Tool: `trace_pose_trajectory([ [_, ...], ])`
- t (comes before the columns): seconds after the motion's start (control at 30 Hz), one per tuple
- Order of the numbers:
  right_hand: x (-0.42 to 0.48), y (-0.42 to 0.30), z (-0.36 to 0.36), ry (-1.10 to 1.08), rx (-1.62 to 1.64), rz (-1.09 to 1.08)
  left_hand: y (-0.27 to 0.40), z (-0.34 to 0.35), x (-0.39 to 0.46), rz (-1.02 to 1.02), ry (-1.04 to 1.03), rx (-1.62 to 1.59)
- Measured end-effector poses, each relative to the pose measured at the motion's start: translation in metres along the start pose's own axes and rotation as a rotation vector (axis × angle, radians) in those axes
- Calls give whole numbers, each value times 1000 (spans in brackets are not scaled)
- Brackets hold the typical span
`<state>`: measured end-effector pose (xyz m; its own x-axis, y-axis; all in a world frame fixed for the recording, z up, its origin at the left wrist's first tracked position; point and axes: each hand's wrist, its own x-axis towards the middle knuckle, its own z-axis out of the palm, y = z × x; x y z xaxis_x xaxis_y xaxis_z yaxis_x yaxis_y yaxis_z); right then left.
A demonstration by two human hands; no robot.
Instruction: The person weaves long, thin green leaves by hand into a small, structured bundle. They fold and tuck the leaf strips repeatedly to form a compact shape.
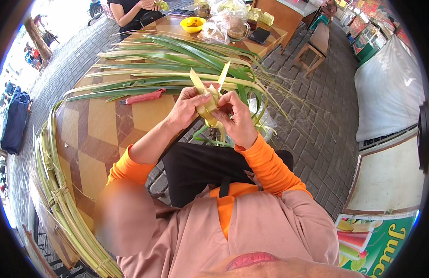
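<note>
Between both hands, above my lap, is a partly woven piece of pale yellow-green palm leaf (210, 106). Two cut strip ends stick up from it and a loose strip hangs below. My left hand (189, 106) grips its left side, with the thumb across the front. On the right, my right hand (234, 116) pinches its lower edge between thumb and fingers. Long green and pale palm leaf strips (158, 67) lie across the table just beyond my hands. A red-handled utility knife (145, 97) rests on the table left of my left hand.
A tied bundle of palm leaves (61, 198) curves along the table's (99, 149) left edge. Toward the back stand a yellow bowl (193, 24), a glass mug (238, 26) and a phone (259, 35). A person (136, 14) stands across the table. Rightward is a wooden bench (315, 43).
</note>
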<state>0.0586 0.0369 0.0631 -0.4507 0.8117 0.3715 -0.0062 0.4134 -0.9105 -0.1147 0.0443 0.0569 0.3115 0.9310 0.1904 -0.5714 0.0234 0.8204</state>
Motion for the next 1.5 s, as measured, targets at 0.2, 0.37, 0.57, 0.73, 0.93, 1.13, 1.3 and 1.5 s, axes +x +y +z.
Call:
trace_pose_trajectory([
  [0.2,4,7,-6,227,140,-245,9,7,2,140,-100,83],
  [0.37,12,10,-32,267,519,-37,29,28,-7,118,-311,11],
  [0.57,4,-3,-29,164,438,-165,47,34,-9,170,-396,722],
  [0.73,4,-20,-16,168,223,-161,46,5,0,289,-205,1149],
  [0.93,6,-29,-2,-202,-267,-440,49,-10,5,178,60,729],
  [1.13,13,-29,6,-308,-377,-554,43,-22,10,344,65,1073],
  [1.3,20,-25,9,-294,-415,-619,47,-13,8,411,68,1178],
  [1.5,22,-16,3,-164,-417,-527,46,-10,8,334,62,678],
])
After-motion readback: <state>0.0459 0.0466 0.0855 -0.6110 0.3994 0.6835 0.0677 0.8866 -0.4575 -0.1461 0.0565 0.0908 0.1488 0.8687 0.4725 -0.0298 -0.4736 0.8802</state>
